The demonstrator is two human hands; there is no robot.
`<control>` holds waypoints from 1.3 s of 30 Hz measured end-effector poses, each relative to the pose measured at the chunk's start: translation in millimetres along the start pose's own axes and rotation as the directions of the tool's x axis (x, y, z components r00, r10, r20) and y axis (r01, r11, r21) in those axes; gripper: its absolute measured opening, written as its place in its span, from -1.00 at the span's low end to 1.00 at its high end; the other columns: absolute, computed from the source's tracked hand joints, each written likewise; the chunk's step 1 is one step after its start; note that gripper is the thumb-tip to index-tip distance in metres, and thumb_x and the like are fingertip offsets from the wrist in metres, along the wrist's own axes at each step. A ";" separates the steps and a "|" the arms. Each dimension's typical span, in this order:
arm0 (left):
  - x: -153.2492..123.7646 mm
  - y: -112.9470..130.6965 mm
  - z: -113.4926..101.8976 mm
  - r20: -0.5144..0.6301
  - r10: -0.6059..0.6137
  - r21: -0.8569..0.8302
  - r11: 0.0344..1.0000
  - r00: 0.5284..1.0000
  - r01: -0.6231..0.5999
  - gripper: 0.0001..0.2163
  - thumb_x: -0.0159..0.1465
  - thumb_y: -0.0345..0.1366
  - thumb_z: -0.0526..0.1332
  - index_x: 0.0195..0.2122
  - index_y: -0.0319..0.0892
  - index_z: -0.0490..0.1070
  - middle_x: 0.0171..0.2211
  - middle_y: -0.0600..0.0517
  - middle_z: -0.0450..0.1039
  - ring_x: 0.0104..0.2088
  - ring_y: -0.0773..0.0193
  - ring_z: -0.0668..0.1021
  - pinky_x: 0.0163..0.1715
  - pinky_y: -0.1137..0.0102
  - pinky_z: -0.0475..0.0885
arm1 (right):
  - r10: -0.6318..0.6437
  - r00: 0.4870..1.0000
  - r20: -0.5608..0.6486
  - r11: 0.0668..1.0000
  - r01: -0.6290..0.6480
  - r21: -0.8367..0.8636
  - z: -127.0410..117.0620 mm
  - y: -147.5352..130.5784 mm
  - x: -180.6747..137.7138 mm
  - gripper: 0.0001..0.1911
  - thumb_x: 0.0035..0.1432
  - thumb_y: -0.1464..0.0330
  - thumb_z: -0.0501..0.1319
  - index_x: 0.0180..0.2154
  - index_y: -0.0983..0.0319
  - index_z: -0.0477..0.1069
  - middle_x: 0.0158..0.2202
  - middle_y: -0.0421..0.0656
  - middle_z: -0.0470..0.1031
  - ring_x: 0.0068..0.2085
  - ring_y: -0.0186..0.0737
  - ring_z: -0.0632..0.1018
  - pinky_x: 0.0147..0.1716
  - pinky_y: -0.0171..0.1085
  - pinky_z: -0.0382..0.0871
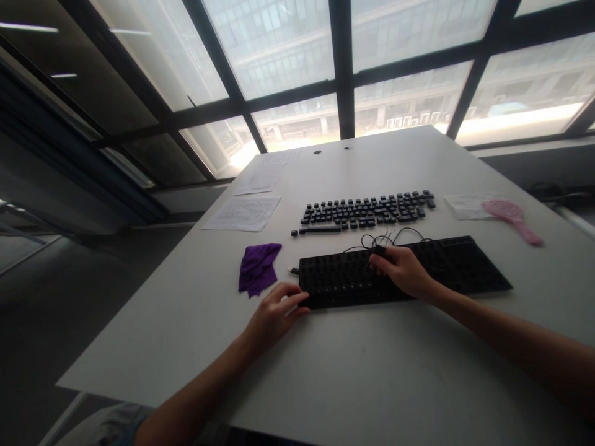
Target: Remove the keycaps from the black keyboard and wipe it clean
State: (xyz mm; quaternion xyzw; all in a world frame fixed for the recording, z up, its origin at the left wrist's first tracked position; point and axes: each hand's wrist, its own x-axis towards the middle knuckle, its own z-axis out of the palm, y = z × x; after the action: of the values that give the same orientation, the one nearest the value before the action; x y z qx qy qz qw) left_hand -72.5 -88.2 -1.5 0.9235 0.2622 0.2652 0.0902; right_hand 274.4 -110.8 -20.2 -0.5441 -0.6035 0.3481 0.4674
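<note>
A black keyboard [458,266] with its keycaps off lies across the white table in front of me. My left hand [277,305] is closed on its near left corner, thumb and fingers at the edge. Over the middle of the keyboard, my right hand [403,270] pinches a small black tool [379,250]; its lower end is lost against the dark keys, so its kind is unclear. Behind the keyboard, loose black keycaps [367,210] stand in rows, including a long space bar [323,230]. A black cable [406,229] loops along the keyboard's back edge.
A crumpled purple cloth [258,268] lies left of the keyboard, beside a USB plug [292,271]. Printed sheets [244,214] lie at the far left of the table [362,371]. To the right are a pink hairbrush [511,217] and a clear plastic bag [467,207].
</note>
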 end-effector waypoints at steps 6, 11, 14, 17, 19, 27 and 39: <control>4.5 7.5 1.8 -0.016 -0.036 0.019 0.999 0.999 0.036 -0.82 0.32 -0.30 0.27 -0.06 -0.09 0.51 -0.19 -0.07 0.48 -0.21 0.19 0.57 -0.24 0.29 0.57 | -0.007 1.000 0.001 1.000 0.007 -0.003 -0.3 -1.5 0.3 -0.68 0.25 0.16 0.22 -0.43 0.24 0.49 -0.49 -0.14 0.52 -0.46 -0.19 0.51 -0.44 -0.26 0.37; 4.3 7.7 4.7 0.001 -0.058 0.024 0.998 0.998 0.058 -0.86 0.34 -0.33 0.24 -0.09 -0.12 0.50 -0.18 -0.08 0.48 -0.21 0.18 0.56 -0.23 0.29 0.56 | -0.010 1.000 0.001 1.000 0.010 -0.007 -0.9 -4.5 0.2 -0.69 0.25 0.18 0.23 -0.44 0.24 0.49 -0.52 -0.15 0.50 -0.46 -0.19 0.51 -0.43 -0.26 0.36; 3.5 7.5 6.9 0.016 -0.062 0.030 0.998 0.998 0.061 -0.88 0.35 -0.35 0.22 -0.10 -0.14 0.47 -0.17 -0.09 0.47 -0.19 0.17 0.55 -0.20 0.27 0.54 | -0.013 1.000 -0.003 1.000 0.013 -0.016 -1.2 -4.5 0.2 -0.68 0.24 0.17 0.23 -0.45 0.24 0.49 -0.53 -0.16 0.49 -0.47 -0.20 0.51 -0.44 -0.26 0.35; 3.2 8.8 9.6 0.039 -0.061 0.059 0.997 0.997 0.059 -0.87 0.37 -0.40 0.17 -0.08 -0.17 0.42 -0.17 -0.12 0.45 -0.17 0.14 0.52 -0.16 0.24 0.52 | -0.013 1.000 -0.007 1.000 0.012 -0.028 -1.2 -3.7 0.2 -0.67 0.24 0.15 0.22 -0.45 0.24 0.49 -0.53 -0.16 0.49 -0.47 -0.19 0.51 -0.44 -0.26 0.35; 3.0 9.5 11.6 0.059 -0.073 0.074 0.995 0.996 0.069 -0.87 0.37 -0.42 0.14 -0.08 -0.18 0.39 -0.15 -0.13 0.43 -0.15 0.12 0.50 -0.14 0.22 0.51 | -0.012 1.000 -0.003 0.999 0.012 -0.033 -1.3 -3.2 0.2 -0.67 0.24 0.15 0.23 -0.45 0.24 0.49 -0.54 -0.16 0.49 -0.48 -0.19 0.50 -0.45 -0.26 0.35; 2.6 7.1 11.8 0.062 -0.137 -0.131 0.981 0.989 0.144 -0.84 0.43 -0.35 0.04 -0.16 -0.16 0.41 -0.21 -0.10 0.44 -0.20 0.17 0.52 -0.18 0.29 0.50 | -0.013 1.000 -0.014 0.999 0.012 -0.034 -1.0 -1.4 0.2 -0.67 0.24 0.15 0.22 -0.44 0.24 0.49 -0.53 -0.15 0.50 -0.48 -0.19 0.51 -0.46 -0.26 0.36; 32.3 -59.4 -33.5 -0.276 -0.542 -0.285 0.835 0.794 0.471 -0.75 0.17 -0.17 0.39 -0.19 -0.14 0.48 -0.30 0.01 0.54 -0.31 0.21 0.60 -0.22 0.31 0.57 | -0.004 1.000 -0.005 1.000 0.004 -0.008 -1.2 -1.3 0.7 -0.67 0.24 0.15 0.22 -0.44 0.24 0.49 -0.50 -0.14 0.52 -0.47 -0.19 0.51 -0.43 -0.25 0.36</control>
State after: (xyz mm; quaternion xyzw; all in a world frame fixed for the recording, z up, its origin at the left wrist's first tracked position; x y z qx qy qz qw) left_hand -93.1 -19.9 22.9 0.7435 0.4842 0.4138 0.2038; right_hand 275.1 -110.4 -18.5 -0.5456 -0.6048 0.3437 0.4674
